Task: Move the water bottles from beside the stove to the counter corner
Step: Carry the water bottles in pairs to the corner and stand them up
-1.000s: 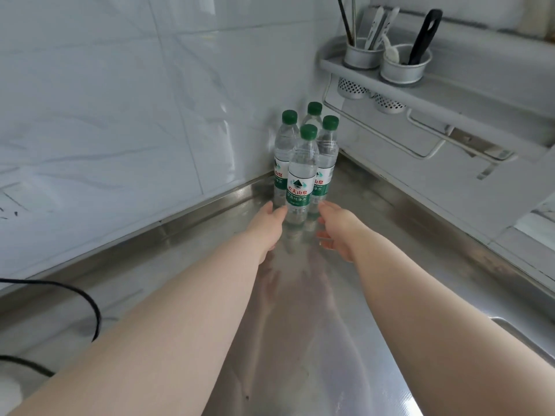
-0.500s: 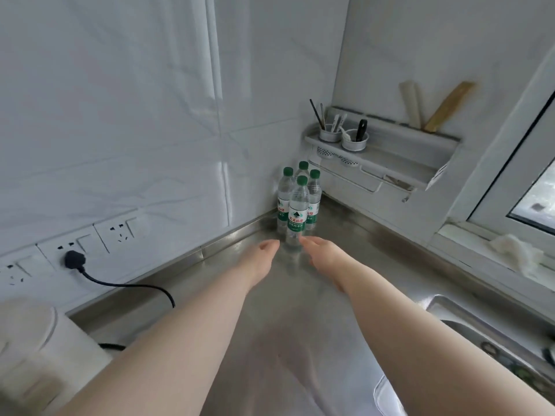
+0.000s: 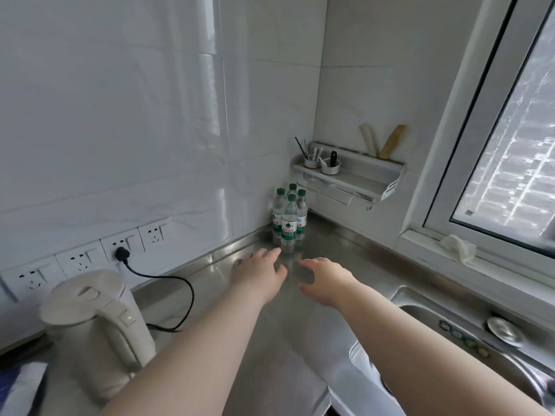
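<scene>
Several clear water bottles [image 3: 289, 219] with green caps and green-white labels stand upright in a tight cluster in the corner of the steel counter [image 3: 300, 319], against the tiled walls. My left hand [image 3: 258, 273] hovers over the counter a short way in front of the bottles, fingers relaxed and holding nothing. My right hand [image 3: 326, 279] is beside it to the right, also empty with loose fingers. Neither hand touches a bottle.
A beige electric kettle [image 3: 96, 328] stands at the near left, its black cord [image 3: 168, 280] plugged into a wall socket. A wall shelf [image 3: 348, 174] with utensil cups hangs right of the bottles. A steel sink [image 3: 450, 349] lies at right below the window.
Both hands have drawn back from the bottles toward me, and the view has pulled back and risen, bringing the kettle, sockets, sink and window into sight. The bottles stayed put.
</scene>
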